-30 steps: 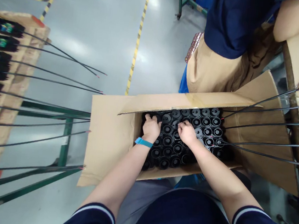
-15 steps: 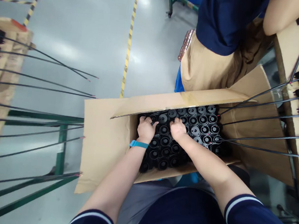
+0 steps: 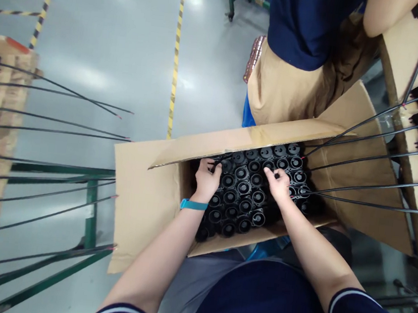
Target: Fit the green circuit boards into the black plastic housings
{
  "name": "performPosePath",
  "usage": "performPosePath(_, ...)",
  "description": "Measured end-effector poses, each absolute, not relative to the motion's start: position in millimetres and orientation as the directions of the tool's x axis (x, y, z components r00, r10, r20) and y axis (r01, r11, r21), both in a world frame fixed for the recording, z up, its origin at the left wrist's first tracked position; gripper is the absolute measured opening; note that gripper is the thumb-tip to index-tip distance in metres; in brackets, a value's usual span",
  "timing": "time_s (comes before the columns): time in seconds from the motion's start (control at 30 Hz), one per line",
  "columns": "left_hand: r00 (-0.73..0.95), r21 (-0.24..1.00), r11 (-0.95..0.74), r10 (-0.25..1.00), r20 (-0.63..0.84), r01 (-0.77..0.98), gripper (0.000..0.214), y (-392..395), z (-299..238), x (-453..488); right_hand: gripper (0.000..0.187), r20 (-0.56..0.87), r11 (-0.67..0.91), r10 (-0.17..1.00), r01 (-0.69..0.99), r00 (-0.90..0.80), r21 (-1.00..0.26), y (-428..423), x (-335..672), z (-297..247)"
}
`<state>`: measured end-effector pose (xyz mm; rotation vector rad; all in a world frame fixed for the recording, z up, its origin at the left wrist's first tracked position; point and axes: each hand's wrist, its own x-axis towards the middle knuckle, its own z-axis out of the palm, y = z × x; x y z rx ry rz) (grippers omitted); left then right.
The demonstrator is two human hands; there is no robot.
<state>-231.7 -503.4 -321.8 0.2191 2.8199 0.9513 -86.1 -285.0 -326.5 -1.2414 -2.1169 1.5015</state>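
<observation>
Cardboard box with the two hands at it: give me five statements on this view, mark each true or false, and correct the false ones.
1. The cardboard box is open, with rows of round black parts inside. True.
2. The wristband is on the right wrist. False: the blue wristband is on the left wrist.
3. Both hands are outside the box. False: the left hand and right hand both reach into it.
4. Black cables extend across the flap at the picture's right. True.
5. The floor tape is red and white. False: the floor tape is yellow and black.
</observation>
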Motion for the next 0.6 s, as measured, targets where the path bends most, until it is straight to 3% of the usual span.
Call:
performPosePath(0.13,-0.928,0.475,0.842,0.352,-0.125,0.256,0.018,-486.2,-324.7,-228.0,0.059,-0.244,0.036,0.822,0.475,-0.514,-0.879,-242.7,-76.5,-330.2)
performPosePath(0.3,-0.917,0.379,0.886,0.355,-0.180,0.268,0.027,-471.6,-327.4,-221.0,0.064,-0.225,0.043,0.820,0.449,-0.527,-0.893,-202.7,-83.6,-330.4)
performPosePath(0.43,-0.906,0.269,0.912,0.368,-0.209,0.309,0.026,-470.1,-330.5,-220.0,0.049,-0.159,0.176,0.816,0.501,-0.556,-0.847,-174.7,-90.1,-332.2)
performPosePath(0.6,-0.893,0.299,0.888,0.413,-0.179,0.350,0.017,-472.3,-339.3,-224.0,0.032,-0.079,0.454,0.749,0.597,-0.657,-0.662,-147.1,-106.0,-337.9)
